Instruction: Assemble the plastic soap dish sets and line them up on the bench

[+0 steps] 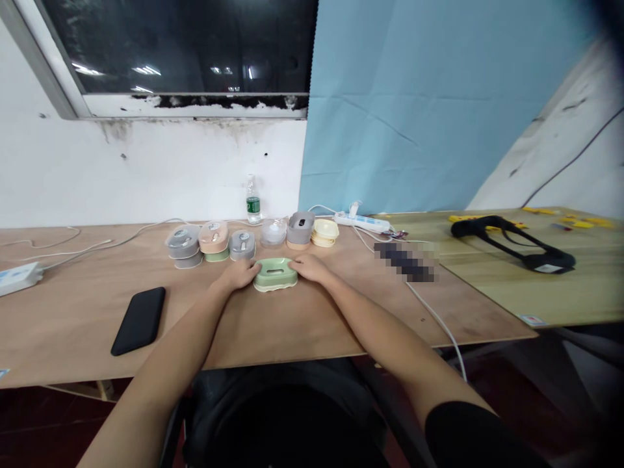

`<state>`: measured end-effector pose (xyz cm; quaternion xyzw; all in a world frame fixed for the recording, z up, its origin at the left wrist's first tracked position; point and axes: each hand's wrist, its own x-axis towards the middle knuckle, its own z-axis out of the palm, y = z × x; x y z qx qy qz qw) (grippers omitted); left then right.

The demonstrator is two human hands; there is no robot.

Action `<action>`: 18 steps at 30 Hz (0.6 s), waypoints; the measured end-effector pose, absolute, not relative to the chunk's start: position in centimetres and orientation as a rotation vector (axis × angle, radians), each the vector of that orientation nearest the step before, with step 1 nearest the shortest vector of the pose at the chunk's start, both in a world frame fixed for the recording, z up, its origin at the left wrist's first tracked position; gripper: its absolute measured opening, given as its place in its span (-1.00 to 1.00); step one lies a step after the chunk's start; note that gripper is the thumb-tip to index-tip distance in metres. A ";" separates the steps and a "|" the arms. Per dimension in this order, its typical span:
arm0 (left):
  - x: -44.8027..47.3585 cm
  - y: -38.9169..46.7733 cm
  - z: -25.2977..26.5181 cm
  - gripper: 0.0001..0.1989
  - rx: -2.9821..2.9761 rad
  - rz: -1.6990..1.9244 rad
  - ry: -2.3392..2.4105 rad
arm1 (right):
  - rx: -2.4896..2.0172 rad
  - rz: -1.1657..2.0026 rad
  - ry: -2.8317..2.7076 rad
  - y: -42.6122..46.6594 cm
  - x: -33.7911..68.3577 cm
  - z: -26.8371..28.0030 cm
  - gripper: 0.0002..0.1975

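Observation:
A green plastic soap box (275,273) with a long slot in its top rests on the table in front of me, a cream wavy rim showing along its bottom. My left hand (242,273) grips its left end, the thumb at the upper edge. On the opposite end my right hand (310,267) holds it the same way, its fingers partly hidden. Just behind stand similar boxes: a grey stack (184,246), a pink-and-green one (214,240), a smaller grey one (242,245), clear lids (273,232), a grey box on a tan base (300,229) and cream trays (325,232).
A black phone (139,321) lies at left on the brown table (302,331). Against the wall are a water bottle (253,200) and a white power strip (363,222) with cables. A blurred dark item (404,261) and a black frame-like object (514,244) lie to the right.

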<state>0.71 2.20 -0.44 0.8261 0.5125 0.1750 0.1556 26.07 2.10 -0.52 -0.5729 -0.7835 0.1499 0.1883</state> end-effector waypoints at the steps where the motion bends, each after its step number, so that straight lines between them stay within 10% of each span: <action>1: 0.7 2.2 -0.4 -0.54 2.365 0.477 1.455 | -1.595 0.420 -2.207 2.1 26.1 -0.5 -0.57; 18: 0.9 1.2 0.4 -0.50 2.426 0.656 1.412 | -1.418 0.285 -2.196 2.1 26.7 -0.8 -0.58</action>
